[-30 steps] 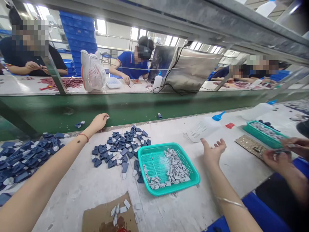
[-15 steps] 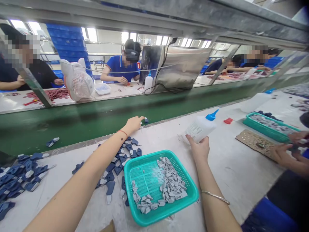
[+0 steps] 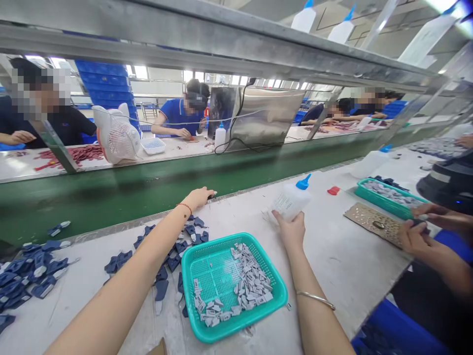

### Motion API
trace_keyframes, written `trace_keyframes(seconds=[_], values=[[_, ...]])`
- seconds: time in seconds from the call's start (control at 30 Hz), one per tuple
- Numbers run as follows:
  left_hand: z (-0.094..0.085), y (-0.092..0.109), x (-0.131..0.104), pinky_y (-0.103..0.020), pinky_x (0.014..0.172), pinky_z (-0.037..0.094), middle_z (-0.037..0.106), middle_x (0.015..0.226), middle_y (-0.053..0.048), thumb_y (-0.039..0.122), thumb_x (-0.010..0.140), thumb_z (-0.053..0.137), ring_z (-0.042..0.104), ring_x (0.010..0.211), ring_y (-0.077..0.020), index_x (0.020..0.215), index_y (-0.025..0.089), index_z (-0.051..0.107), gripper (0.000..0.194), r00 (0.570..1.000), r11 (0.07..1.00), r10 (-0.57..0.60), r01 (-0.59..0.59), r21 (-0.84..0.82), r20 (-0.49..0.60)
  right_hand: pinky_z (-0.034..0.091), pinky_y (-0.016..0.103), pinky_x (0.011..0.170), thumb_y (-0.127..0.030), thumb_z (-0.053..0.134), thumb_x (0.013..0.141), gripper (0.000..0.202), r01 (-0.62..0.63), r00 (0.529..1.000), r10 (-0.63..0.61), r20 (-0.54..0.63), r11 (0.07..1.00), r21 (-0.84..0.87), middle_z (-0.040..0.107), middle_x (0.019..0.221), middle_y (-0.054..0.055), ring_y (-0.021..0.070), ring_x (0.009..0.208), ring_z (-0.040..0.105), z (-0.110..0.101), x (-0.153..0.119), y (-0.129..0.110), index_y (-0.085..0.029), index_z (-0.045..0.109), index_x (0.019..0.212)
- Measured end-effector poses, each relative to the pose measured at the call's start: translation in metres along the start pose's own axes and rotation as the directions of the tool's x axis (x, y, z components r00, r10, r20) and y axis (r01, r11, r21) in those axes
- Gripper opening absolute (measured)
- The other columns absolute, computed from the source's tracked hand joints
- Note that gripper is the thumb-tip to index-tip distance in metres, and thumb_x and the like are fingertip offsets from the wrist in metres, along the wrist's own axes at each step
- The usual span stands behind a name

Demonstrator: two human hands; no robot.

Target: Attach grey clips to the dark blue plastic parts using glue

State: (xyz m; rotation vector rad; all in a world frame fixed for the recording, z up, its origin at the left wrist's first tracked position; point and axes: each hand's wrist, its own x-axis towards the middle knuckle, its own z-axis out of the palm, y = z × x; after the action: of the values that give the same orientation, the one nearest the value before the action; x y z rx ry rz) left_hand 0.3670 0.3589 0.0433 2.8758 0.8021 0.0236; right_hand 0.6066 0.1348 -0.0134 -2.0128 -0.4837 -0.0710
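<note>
My left hand point(image 3: 199, 197) is stretched forward to the far edge of the table, beside the green belt. Its fingertips are closed on a small navy-and-grey plastic piece point(image 3: 212, 195), mostly covered by the fingers. In my right hand point(image 3: 292, 230) is a white squeeze bottle point(image 3: 290, 203) with a blue nozzle, tilted to the right. Between my forearms stands a turquoise basket point(image 3: 233, 331) with small light-grey plastic pieces point(image 3: 254, 276) in it. Navy parts with grey tips point(image 3: 160, 283) lie under and beside my left forearm.
More navy parts are heaped point(image 3: 22, 276) at the left, and one lies on the green belt point(image 3: 111, 209). At the right, a co-worker's hands point(image 3: 424, 241) work near a cardboard sheet point(image 3: 364, 219) and another basket point(image 3: 384, 201). A metal shelf point(image 3: 236, 34) crosses overhead.
The navy-and-grey piece by my left fingertips now sits in them, mostly hidden. My right hand still grips the bottle. The view has tilted up, showing bottles on the shelf.
</note>
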Motion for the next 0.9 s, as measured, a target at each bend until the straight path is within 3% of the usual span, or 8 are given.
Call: trace_keyframes(seconds=[0.17,0.33,0.47,0.67,0.77,0.9], values=[[-0.006,0.001,-0.032,-0.044,0.087,0.055,0.062,0.122,-0.01,0.032,0.095,0.058,0.064,0.102,-0.0228,0.122,0.017,0.059,0.031,0.989,0.991,0.131,-0.133,-0.029,-0.062,0.054,0.045,0.087,-0.034,0.062,0.093,0.035,0.009,1.0,-0.009,0.009,0.999,0.031,0.061,0.123,0.009,0.0228,0.104,0.063,-0.001,-0.001,-0.001,-0.017,0.058,0.124],[-0.007,0.0,-0.081,-0.042,0.086,0.055,0.065,0.116,-0.009,0.03,0.095,0.058,0.064,0.1,-0.0216,0.115,0.016,0.062,0.025,0.942,0.939,0.335,-0.333,-0.089,0.009,0.055,0.043,0.085,-0.033,0.062,0.093,0.036,0.064,0.997,-0.069,0.045,0.992,0.11,0.062,0.123,0.009,0.0222,0.102,0.064,0.004,-0.002,-0.004,-0.017,0.057,0.125],[-0.006,-0.002,-0.109,-0.043,0.088,0.053,0.065,0.116,-0.008,0.027,0.095,0.056,0.063,0.102,-0.0215,0.109,0.017,0.065,0.019,0.918,0.91,0.396,-0.388,-0.145,0.028,0.055,0.044,0.086,-0.033,0.062,0.093,0.036,0.086,0.996,-0.088,0.013,0.989,0.122,0.062,0.122,0.009,0.0225,0.103,0.064,0.006,-0.005,-0.008,-0.017,0.057,0.125],[-0.019,-0.004,-0.153,-0.036,0.099,0.045,0.061,0.125,-0.01,0.023,0.098,0.045,0.058,0.114,-0.0235,0.119,0.023,0.064,0.028,0.949,0.924,0.268,-0.302,-0.234,-0.167,0.056,0.042,0.083,-0.033,0.062,0.093,0.034,0.133,0.991,-0.13,-0.027,0.982,0.136,0.064,0.116,0.007,0.0212,0.098,0.065,0.001,-0.019,-0.015,-0.017,0.058,0.122],[-0.034,0.001,-0.194,-0.036,0.102,0.042,0.059,0.125,-0.013,0.024,0.099,0.041,0.055,0.117,-0.024,0.12,0.018,0.063,0.031,0.94,0.918,0.149,-0.247,-0.309,-0.308,0.057,0.04,0.081,-0.032,0.066,0.091,0.035,0.166,0.986,-0.164,-0.024,0.974,0.155,0.065,0.114,0.007,0.0212,0.096,0.066,-0.002,-0.028,-0.027,-0.017,0.059,0.121],[-0.051,0.017,-0.264,-0.031,0.103,0.042,0.063,0.122,-0.011,0.022,0.1,0.04,0.056,0.117,-0.0202,0.117,0.016,0.061,0.028,0.905,0.894,0.019,-0.206,-0.398,-0.426,0.054,0.044,0.089,-0.033,0.075,0.082,0.052,0.236,0.972,-0.229,-0.061,0.955,0.178,0.063,0.12,0.012,0.0271,0.107,0.063,-0.012,-0.048,-0.062,-0.019,0.055,0.128]])
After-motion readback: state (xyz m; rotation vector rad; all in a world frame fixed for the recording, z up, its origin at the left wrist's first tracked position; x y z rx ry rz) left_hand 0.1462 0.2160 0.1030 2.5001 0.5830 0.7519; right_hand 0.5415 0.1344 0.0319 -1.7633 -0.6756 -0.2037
